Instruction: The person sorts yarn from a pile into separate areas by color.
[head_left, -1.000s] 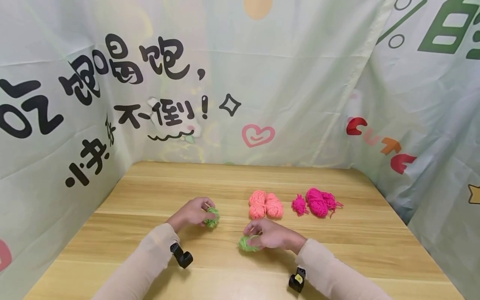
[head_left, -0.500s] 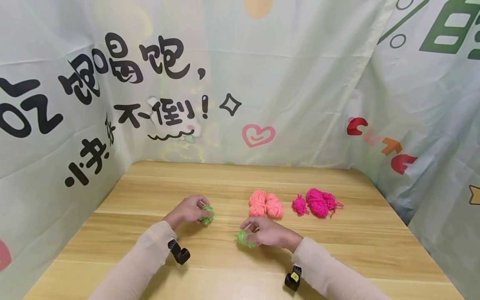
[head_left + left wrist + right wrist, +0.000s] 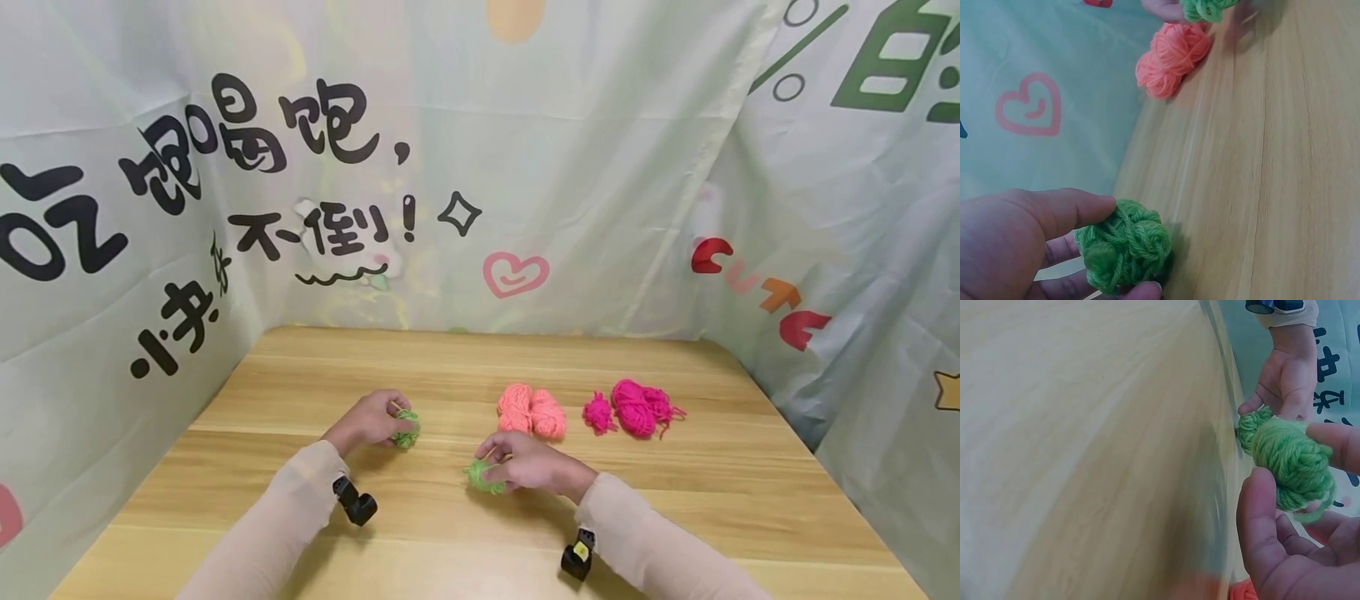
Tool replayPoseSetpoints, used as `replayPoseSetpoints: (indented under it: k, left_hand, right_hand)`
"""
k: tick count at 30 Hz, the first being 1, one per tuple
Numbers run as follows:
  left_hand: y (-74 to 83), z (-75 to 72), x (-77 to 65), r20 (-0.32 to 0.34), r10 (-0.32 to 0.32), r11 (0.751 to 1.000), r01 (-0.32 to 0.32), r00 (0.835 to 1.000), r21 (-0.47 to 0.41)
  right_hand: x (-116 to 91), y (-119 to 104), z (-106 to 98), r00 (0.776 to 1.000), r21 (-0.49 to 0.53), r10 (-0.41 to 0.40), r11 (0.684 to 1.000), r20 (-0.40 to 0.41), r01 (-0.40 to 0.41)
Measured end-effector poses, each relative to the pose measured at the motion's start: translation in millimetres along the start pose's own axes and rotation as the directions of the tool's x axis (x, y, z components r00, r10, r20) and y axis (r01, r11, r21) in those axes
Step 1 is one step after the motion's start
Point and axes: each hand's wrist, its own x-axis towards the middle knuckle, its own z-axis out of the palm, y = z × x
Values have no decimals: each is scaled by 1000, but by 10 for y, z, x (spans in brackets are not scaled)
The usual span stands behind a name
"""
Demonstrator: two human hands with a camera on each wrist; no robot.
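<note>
My left hand (image 3: 375,418) pinches a small ball of darker green yarn (image 3: 1125,247) between thumb and fingers, at the middle left of the table (image 3: 315,375). In the left wrist view the ball's chunky strands show, with fingers curled beneath it. My right hand (image 3: 529,461) grips a light green yarn ball (image 3: 1291,462) near the table's middle. Its thumb and fingertips hold the ball's sides in the right wrist view, and a loose strand loops off it. The two green balls are apart in the head view. Just behind my right hand lie two coral yarn balls (image 3: 532,410), side by side.
Right of the coral yarn, a small magenta yarn ball (image 3: 598,412) lies beside a larger magenta bundle (image 3: 637,408) with loose ends. Printed cloth (image 3: 585,183) hangs behind the table and along both sides. Each wrist wears a small black camera (image 3: 354,502).
Both hands have shifted a little to the left, each carrying its green yarn ball. The coral and magenta yarn has stayed in place.
</note>
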Motion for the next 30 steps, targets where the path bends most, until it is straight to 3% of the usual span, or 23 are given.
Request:
replayPoseSetpoints:
  k: [7, 30]
  left_hand:
    - [-51, -43, -12, -10, -38, 999, 38, 999, 20]
    - [-66, -167, 29, -17, -38, 999, 38, 999, 35]
  right_hand:
    - [40, -27, 36, 1000, 21, -4, 1000, 15, 4]
    - [203, -109, 48, 1000, 65, -12, 998, -20, 14]
